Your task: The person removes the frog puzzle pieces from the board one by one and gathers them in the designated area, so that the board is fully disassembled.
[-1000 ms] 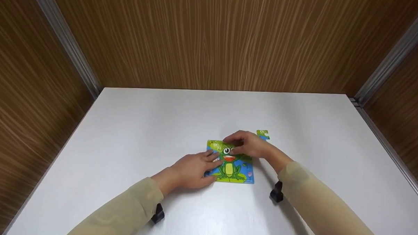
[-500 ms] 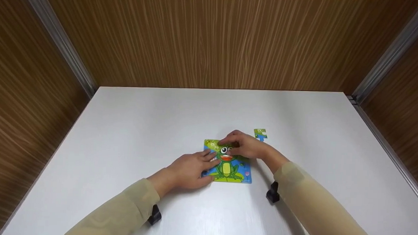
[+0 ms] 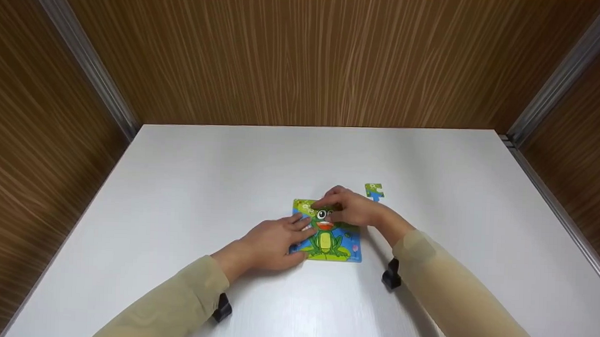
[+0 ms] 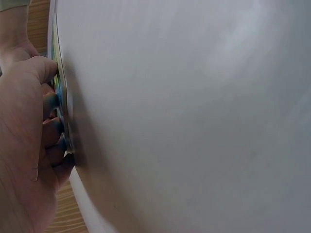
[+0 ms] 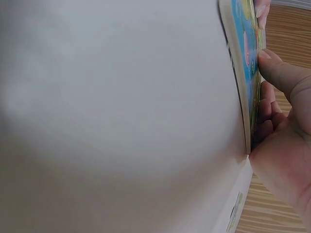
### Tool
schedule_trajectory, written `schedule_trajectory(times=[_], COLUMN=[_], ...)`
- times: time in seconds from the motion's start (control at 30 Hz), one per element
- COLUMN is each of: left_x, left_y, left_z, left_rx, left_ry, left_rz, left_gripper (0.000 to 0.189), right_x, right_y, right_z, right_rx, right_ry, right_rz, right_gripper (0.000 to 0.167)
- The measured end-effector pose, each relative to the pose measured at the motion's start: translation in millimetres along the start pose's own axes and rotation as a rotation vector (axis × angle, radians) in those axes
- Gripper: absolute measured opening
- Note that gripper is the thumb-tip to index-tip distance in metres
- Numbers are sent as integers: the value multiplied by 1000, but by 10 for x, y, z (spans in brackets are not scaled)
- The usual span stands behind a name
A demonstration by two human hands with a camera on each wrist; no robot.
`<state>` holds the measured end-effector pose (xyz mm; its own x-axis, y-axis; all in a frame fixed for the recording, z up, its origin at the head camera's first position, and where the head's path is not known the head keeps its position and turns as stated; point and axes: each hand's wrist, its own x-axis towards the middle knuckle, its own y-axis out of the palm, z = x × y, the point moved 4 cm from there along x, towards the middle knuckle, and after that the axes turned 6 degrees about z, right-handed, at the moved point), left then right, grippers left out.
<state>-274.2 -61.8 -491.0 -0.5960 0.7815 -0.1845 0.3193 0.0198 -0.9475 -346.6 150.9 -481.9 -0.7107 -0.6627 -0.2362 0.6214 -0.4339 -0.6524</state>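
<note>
A square jigsaw puzzle [image 3: 326, 244] with a green frog picture lies flat on the white table. My left hand [image 3: 272, 242] rests over its left side, fingers stretched onto the picture and thumb near the lower edge; the left wrist view has those fingertips against the puzzle's edge [image 4: 62, 92]. My right hand [image 3: 356, 209] bends over the upper right part, index finger at the top edge and thumb by the frog's eyes. In the right wrist view the thumb [image 5: 272, 65] touches the picture while the other fingers curl behind. I cannot tell whether it pinches a piece.
One loose puzzle piece [image 3: 374, 190], green and blue, lies on the table [image 3: 230, 171] beyond my right hand. Wood-grain panels [image 3: 304, 59] stand at the back and both sides. Black wrist mounts [image 3: 391, 275] hang under both sleeves.
The head view has shifted a little, so everything sits slightly further left. Both hands keep nearly the same place on the puzzle, and the loose piece has stayed put.
</note>
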Motion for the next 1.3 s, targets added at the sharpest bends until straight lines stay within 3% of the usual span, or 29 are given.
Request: schedule_trajectory(times=[1.03, 1.3], left_x=[4, 11], left_y=[23, 21], left_z=[-15, -2], left_rx=[-4, -16], left_ry=[-20, -23], left_rz=[-5, 7], left_gripper=[63, 64], right_x=[31, 28], right_y=[20, 13], right_z=[-40, -59], right_rx=[-8, 3], right_ry=[41, 5], right_rz=[24, 2], right_gripper=[41, 40])
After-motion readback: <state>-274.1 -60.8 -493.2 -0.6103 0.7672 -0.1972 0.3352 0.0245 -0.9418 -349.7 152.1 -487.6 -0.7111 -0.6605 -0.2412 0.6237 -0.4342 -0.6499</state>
